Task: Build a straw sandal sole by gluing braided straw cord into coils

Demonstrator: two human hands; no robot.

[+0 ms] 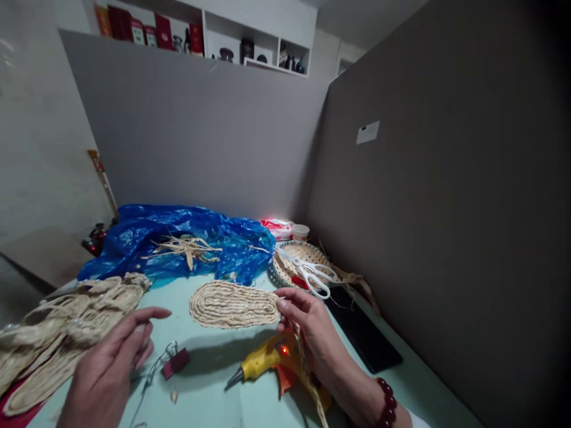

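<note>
My right hand (307, 324) pinches the right end of a braided straw shoe sole (234, 306), an oval of coiled rows held above the table. A loose length of braid (316, 395) hangs down from that hand. Below the sole lies a yellow glue gun (263, 356) with an orange trigger and a glowing red light, its nozzle towards the left; my right wrist covers part of it. My left hand (109, 362) holds nothing, index finger stretched out and the other fingers bent. It is apart from the sole, near a dark red binder clip (176, 362).
Woven straw sandals (89, 309) lie at the left. Behind are a blue plastic bag (147, 229) with straw strips (190, 249) on it and a basket (285, 270) with white-handled scissors (319, 279). A black phone-like slab (363, 330) lies along the right partition (428, 196).
</note>
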